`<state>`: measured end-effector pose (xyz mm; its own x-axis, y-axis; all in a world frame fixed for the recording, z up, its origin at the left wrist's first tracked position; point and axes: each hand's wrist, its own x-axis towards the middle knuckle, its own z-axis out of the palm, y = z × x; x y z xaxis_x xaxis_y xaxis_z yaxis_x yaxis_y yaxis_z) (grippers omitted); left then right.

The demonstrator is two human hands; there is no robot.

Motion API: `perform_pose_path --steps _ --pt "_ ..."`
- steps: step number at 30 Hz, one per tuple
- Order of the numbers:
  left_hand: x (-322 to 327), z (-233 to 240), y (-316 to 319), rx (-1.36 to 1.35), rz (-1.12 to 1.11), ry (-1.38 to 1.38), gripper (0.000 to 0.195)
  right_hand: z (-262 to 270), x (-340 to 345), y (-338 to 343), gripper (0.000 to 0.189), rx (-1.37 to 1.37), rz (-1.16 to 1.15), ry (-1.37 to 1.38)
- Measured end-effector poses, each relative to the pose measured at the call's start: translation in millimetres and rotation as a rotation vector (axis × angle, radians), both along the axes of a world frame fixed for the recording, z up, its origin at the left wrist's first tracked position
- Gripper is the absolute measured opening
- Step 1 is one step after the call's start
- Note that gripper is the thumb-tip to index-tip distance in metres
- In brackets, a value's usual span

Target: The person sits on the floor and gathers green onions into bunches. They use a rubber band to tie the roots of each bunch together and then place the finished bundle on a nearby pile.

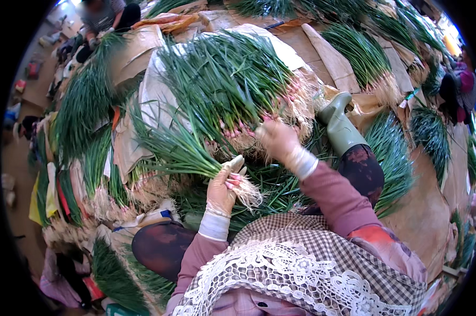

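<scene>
My left hand, in a pale glove, grips a small bunch of spring onions around its stems. Their pinkish bulbs and stringy roots stick out to the right of my fingers, and the green leaves fan out to the upper left. My right hand, gloved as well and blurred, is at the bulb end of a big pile of spring onions. Whether its fingers are closed on a stalk is unclear. That pile lies on white sheeting, its roots towards the right and front.
Loose green leaves cover the ground between my legs. A green rubber boot stands right of the pile. More spring onion bundles lie at left and upper right. Other people sit at the upper left and far right.
</scene>
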<state>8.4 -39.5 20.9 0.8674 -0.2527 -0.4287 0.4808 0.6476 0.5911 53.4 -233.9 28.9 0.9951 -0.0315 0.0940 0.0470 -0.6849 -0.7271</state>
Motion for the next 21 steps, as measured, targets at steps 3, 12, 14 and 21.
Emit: perform_pose_path --steps 3,12,14,21 --pt "-0.4 2.1 -13.1 0.043 -0.037 0.094 0.026 -10.2 -50.4 41.5 0.027 -0.128 0.371 0.043" --pt "-15.0 2.8 -15.5 0.07 -0.05 0.107 0.014 -11.5 -8.8 56.3 0.023 0.919 0.219 0.68" --pt "-11.2 7.0 -10.8 0.051 0.003 0.039 0.01 -16.6 -17.8 65.6 0.025 0.863 0.083 0.401" --pt "-19.8 24.3 -10.6 -0.162 -0.107 -0.127 0.016 -49.1 -10.3 24.2 0.021 1.178 -0.019 0.699"
